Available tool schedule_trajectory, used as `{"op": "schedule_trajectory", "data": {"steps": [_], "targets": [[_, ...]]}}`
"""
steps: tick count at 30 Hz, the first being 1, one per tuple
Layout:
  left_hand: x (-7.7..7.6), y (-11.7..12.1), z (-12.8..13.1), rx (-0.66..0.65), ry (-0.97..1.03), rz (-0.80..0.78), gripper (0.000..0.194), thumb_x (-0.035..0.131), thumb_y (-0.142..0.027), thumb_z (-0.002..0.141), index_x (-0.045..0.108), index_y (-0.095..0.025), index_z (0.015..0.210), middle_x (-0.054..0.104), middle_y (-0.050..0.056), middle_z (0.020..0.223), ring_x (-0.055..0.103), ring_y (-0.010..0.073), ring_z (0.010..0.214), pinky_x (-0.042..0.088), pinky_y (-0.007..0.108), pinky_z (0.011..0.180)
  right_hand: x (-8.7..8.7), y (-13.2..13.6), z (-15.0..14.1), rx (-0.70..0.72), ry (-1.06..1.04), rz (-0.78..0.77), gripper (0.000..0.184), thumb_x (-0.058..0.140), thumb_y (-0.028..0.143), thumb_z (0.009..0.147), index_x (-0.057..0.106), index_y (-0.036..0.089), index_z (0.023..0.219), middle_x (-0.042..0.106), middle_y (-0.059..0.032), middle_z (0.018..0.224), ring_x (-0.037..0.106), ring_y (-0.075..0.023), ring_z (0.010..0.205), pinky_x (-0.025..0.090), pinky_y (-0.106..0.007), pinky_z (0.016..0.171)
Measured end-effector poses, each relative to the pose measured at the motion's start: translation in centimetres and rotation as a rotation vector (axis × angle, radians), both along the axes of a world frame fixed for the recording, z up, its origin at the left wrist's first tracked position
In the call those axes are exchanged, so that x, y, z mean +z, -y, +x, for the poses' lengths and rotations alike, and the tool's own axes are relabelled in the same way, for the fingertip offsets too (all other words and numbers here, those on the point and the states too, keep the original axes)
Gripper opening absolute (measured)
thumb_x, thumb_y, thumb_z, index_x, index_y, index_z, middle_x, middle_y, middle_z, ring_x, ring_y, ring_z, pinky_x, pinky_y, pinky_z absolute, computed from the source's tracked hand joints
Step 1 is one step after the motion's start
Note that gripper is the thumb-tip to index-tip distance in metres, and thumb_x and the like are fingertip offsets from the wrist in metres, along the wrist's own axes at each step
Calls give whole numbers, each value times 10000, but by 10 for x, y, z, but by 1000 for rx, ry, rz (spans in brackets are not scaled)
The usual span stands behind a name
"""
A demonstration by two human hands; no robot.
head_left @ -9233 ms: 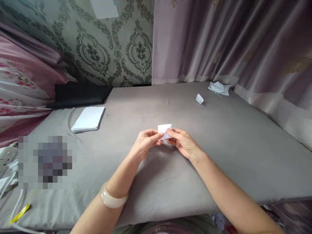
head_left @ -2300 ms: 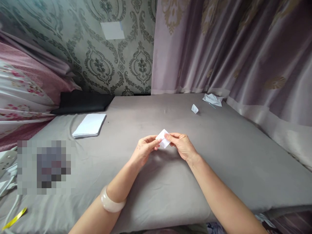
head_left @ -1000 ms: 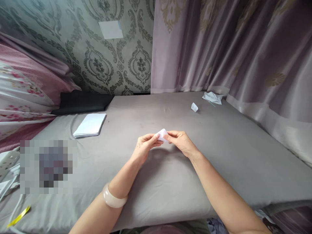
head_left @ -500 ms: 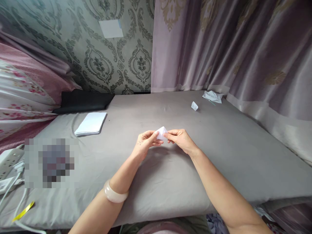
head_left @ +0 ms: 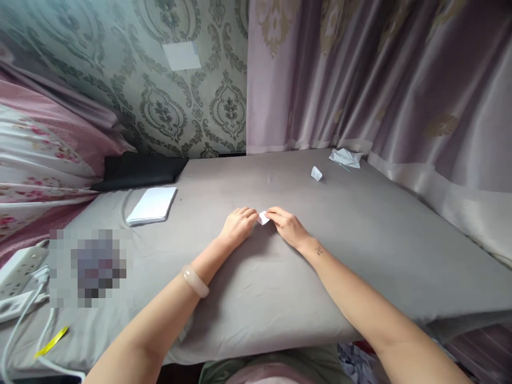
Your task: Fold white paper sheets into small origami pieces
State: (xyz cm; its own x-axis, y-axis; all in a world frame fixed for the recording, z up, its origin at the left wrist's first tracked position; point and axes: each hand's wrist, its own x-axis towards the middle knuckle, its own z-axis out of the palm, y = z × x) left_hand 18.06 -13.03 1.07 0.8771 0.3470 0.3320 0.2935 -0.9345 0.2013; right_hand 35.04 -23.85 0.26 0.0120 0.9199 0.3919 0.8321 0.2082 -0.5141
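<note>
A small folded piece of white paper is pinched between my two hands near the middle of the grey cloth surface. My left hand has its fingertips closed on the paper's left edge, the back of the hand turned up. On the other side, my right hand grips the right edge with thumb and fingers. Only the middle of the paper shows; the fingers cover its side corners. A pale bangle sits on my left forearm.
A stack of white paper lies at left, before a black folded item. A small folded paper piece and crumpled white papers are at the back right. Power strips with cables and a yellow strip are at left.
My hands have turned palms-down and lowered with the paper, which was held up as a diamond. More of it is now covered by the fingers. The view has shifted slightly.
</note>
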Motion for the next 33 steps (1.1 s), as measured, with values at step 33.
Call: {"op": "schedule_trajectory", "data": {"steps": [33], "targets": [[-12, -14, 5, 5, -146, -166, 487, 403, -47, 782, 632, -198, 1184, 568, 126, 1033, 522, 239, 895, 454, 382, 803, 4, 11, -2, -107, 168, -198, 366, 405, 221, 941, 606, 270, 1244, 585, -74, 1139, 529, -205, 995, 420, -362, 908]]}}
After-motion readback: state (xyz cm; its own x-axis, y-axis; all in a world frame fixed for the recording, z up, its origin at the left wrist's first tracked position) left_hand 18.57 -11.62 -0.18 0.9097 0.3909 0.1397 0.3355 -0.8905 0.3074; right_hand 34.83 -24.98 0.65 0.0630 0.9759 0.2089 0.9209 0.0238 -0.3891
